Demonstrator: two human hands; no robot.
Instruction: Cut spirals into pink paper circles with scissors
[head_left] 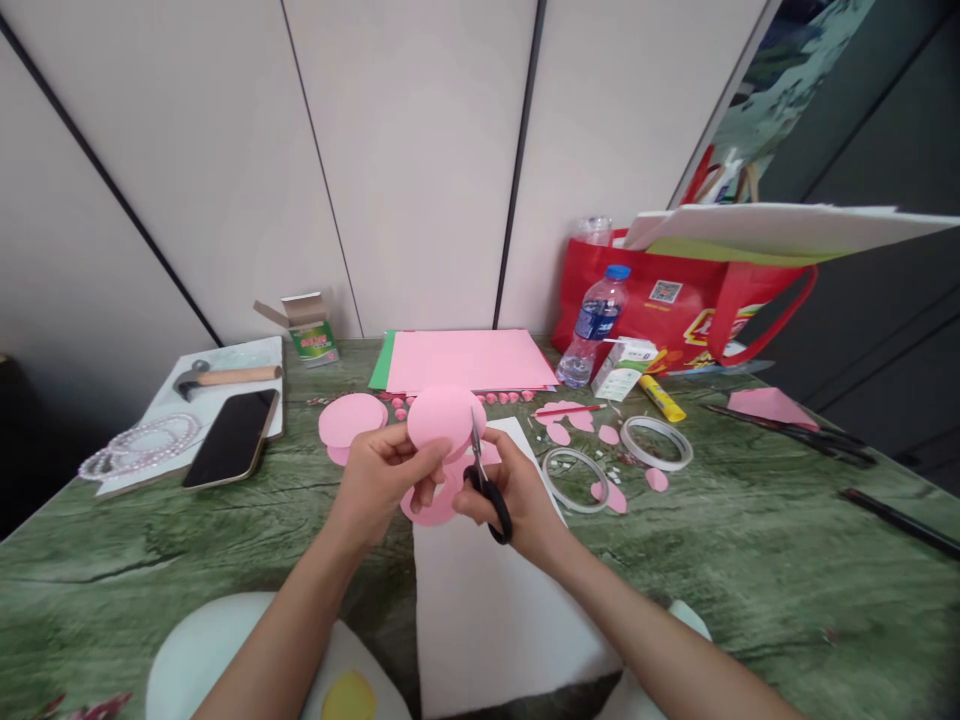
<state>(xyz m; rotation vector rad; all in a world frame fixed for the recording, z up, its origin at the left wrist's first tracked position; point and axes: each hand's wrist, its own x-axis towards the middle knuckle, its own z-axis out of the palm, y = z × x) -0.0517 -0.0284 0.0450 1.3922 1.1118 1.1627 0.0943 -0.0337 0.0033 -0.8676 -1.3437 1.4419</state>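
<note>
A round pink paper piece (442,418) is pinched in my left hand (379,475), between thumb and fingers at its lower left. My right hand (514,490) grips black-handled scissors (495,508), whose blades point up at the disc's right edge. Beneath both hands lies more pink paper (429,505), partly hidden, over a white sheet (487,610). Left of the held disc, a small pile of pink discs (351,418) rests on the green table.
Behind are stacked pink sheets (469,360). Tape rolls (656,444), a glue tube (662,398), a bottle (596,325) and a red bag (645,285) stand or lie right. Leftward are a phone (232,438), a hammer (232,376), beads (146,447) and a small box (313,335).
</note>
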